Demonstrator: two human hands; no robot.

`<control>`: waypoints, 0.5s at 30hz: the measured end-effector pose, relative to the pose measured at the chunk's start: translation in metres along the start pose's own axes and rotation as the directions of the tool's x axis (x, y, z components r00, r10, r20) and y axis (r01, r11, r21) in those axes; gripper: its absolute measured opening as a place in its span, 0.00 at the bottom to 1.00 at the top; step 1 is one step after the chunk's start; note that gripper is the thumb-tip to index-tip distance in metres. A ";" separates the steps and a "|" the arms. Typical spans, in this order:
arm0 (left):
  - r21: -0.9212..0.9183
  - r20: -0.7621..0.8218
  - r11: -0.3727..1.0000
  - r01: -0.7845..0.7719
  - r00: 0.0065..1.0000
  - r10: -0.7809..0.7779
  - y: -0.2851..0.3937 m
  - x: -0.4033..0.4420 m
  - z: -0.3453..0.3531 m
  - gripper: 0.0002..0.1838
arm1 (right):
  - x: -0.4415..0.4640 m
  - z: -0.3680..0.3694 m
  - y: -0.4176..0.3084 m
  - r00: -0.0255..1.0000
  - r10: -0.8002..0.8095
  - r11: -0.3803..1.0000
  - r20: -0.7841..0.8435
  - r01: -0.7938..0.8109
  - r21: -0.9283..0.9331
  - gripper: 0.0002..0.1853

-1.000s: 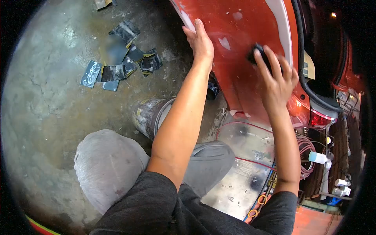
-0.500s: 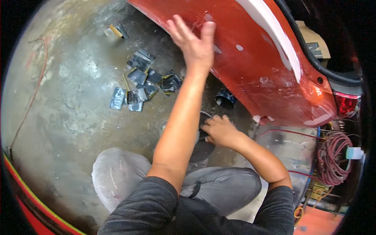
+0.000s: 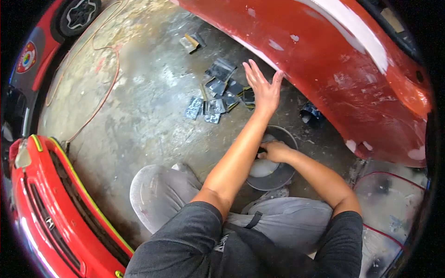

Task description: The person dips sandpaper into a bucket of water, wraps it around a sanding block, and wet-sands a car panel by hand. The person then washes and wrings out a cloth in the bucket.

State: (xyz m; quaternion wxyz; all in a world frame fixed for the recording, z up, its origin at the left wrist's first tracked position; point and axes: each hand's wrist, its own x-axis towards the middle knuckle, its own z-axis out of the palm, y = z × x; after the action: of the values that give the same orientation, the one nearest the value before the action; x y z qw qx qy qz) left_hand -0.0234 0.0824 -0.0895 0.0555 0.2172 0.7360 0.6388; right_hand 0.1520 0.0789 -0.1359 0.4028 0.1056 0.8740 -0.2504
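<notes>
My left hand (image 3: 264, 90) is raised with its fingers spread, close to the lower edge of the red car panel (image 3: 324, 60), and holds nothing. White and pale patches mark that panel. Over the bucket (image 3: 293, 169), between my knees and the panel, my right hand (image 3: 274, 151) reaches in with bent fingers. Something dark shows at its fingertips, partly hidden by my left forearm. Pale liquid (image 3: 262, 167) lies in the bucket.
Several dark sheets (image 3: 220, 69) are scattered on the floor (image 3: 139, 116). A red bumper (image 3: 60, 208) stands at the left, a car wheel (image 3: 79, 16) at the upper left. A thin hose (image 3: 113, 78) curves across the floor. A dark cylindrical container (image 3: 313, 113) lies below the panel.
My right hand has left the panel with the dark block and moved down into the bucket. My left hand has come off the panel, fingers spreading. The view has turned, bringing the bumper into sight.
</notes>
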 end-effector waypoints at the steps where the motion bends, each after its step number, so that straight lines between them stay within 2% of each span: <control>1: 0.024 0.020 1.000 0.001 1.000 -0.002 -0.002 -0.007 -0.001 0.56 | 0.003 0.000 0.002 1.000 0.005 1.000 -0.001 -0.005 0.015 0.33; 2: 0.045 0.044 0.999 -0.001 0.999 -0.001 -0.003 -0.013 0.000 0.56 | 0.008 -0.001 0.004 1.000 0.013 0.999 -0.007 -0.013 0.032 0.33; 3: 0.093 -0.006 0.995 -0.029 1.000 0.030 -0.005 -0.020 0.004 0.52 | 0.008 -0.007 0.001 0.998 0.037 0.999 0.044 -0.037 0.001 0.34; 6: 0.159 0.057 0.987 0.003 0.998 -0.012 -0.014 -0.037 0.008 0.47 | 0.005 -0.012 0.000 0.996 0.079 0.991 0.044 -0.083 0.102 0.35; 7: 0.180 -0.015 0.983 -0.026 0.999 0.030 -0.017 -0.041 0.011 0.38 | 0.013 0.000 0.012 0.999 0.046 0.970 0.007 -0.046 0.237 0.34; 9: 0.155 0.122 0.987 0.038 0.991 -0.057 -0.021 -0.041 0.003 0.34 | 0.035 0.018 0.046 0.992 -0.119 0.932 -0.043 0.127 0.339 0.31; 10: 0.145 0.189 0.987 0.072 0.977 -0.099 -0.023 -0.040 0.000 0.31 | 0.032 0.008 0.039 0.977 -0.198 0.899 -0.074 0.211 0.383 0.30; 11: 0.123 0.191 0.990 0.063 0.978 -0.086 -0.026 -0.037 -0.003 0.26 | 0.016 -0.005 0.044 0.958 -0.271 0.900 -0.094 0.286 0.327 0.29; 12: 0.112 0.213 0.992 0.057 0.974 -0.080 -0.035 -0.033 -0.005 0.25 | -0.014 -0.037 0.023 0.999 -0.039 0.814 -0.010 0.038 0.579 0.28; 14: 0.088 0.256 0.995 0.048 0.964 -0.069 -0.053 -0.024 -0.007 0.25 | -0.042 -0.063 0.029 0.977 -0.137 0.761 -0.166 0.211 0.614 0.29; 15: 0.075 0.283 0.994 0.085 0.954 -0.103 -0.060 -0.020 -0.010 0.23 | -0.062 -0.086 0.023 0.982 -0.116 0.690 -0.150 0.188 0.699 0.25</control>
State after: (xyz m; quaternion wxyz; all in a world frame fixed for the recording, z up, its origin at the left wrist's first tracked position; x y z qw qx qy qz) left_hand -0.0245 0.0600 -0.1497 0.1851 0.2737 0.7492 0.5740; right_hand 0.1452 0.1445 -0.0493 0.2673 0.1916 0.7335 -0.5949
